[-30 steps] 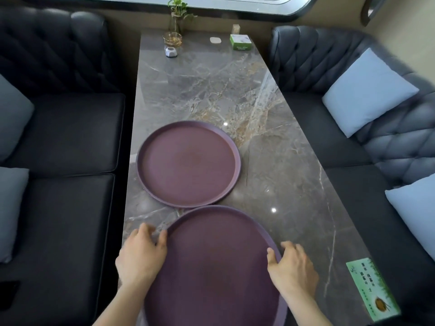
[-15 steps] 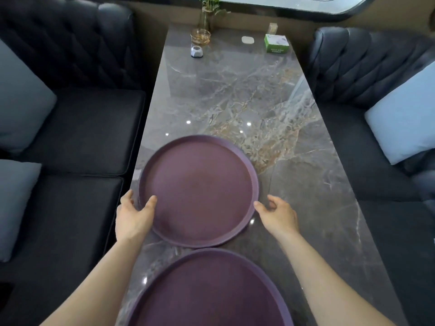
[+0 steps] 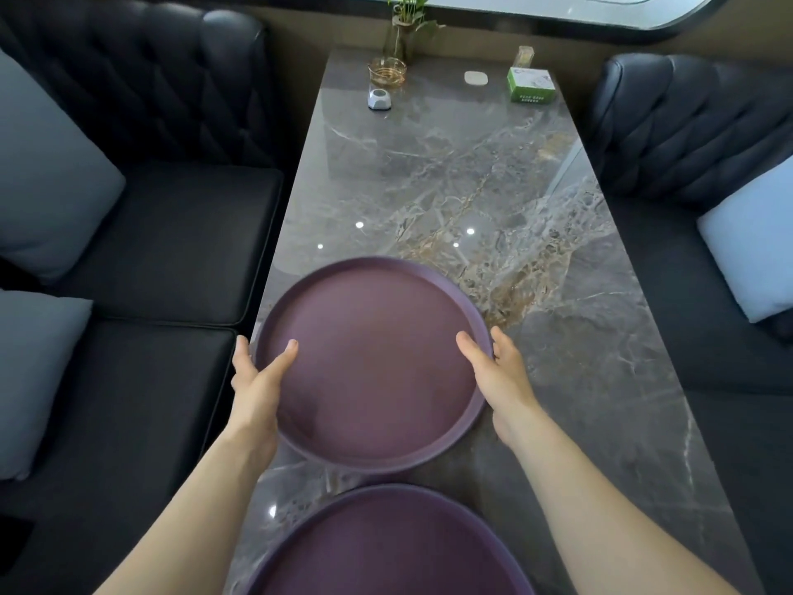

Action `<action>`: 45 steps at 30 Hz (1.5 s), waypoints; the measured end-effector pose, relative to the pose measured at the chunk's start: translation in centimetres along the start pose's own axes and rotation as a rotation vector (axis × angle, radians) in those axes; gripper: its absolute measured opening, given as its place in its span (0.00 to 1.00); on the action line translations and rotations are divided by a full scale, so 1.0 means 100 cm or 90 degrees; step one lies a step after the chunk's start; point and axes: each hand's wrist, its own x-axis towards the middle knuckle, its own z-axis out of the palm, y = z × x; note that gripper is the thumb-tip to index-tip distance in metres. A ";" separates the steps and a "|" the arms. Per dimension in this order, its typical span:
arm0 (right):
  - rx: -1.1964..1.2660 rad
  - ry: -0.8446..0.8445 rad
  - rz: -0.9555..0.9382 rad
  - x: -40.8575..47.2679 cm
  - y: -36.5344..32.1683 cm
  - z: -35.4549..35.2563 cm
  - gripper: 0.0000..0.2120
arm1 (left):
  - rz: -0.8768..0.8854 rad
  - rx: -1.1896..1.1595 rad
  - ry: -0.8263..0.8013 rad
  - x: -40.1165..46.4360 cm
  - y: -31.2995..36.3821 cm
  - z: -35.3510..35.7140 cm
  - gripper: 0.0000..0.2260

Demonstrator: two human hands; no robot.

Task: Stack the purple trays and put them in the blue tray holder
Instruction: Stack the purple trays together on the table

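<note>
Two round purple trays lie on the marble table (image 3: pixel 536 380). The far tray (image 3: pixel 373 362) sits in the middle of the table, slightly blurred, its near edge raised a little. My left hand (image 3: pixel 257 380) grips its left rim, thumb over the inside. My right hand (image 3: pixel 497 371) grips its right rim the same way. The near tray (image 3: pixel 386 547) lies flat at the bottom of the view between my forearms, partly cut off. No blue tray holder is in sight.
Dark tufted sofas with pale blue cushions (image 3: pixel 47 182) flank the table on both sides. At the far end stand a plant in a glass vase (image 3: pixel 403 32), a glass dish (image 3: pixel 387 71), a small white device (image 3: pixel 379 99) and a green box (image 3: pixel 531 84).
My hands left the near tray, reached forward and closed on the far tray's rims. The far tray now looks lifted at its near edge. The view shifted left.
</note>
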 end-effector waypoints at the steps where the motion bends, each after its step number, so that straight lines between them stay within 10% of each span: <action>1: 0.001 0.011 -0.009 -0.003 -0.003 0.000 0.42 | 0.000 -0.022 -0.002 -0.002 0.003 -0.001 0.52; 15: -0.195 0.356 -0.008 -0.148 0.049 -0.033 0.10 | 0.029 0.018 0.036 -0.095 -0.006 -0.067 0.27; 32: -0.311 0.395 0.095 -0.288 0.183 -0.060 0.08 | -0.022 0.154 -0.027 -0.187 -0.098 -0.139 0.13; 45: -0.322 0.379 0.123 -0.305 0.208 -0.059 0.23 | 0.057 0.406 -0.031 -0.202 -0.120 -0.134 0.24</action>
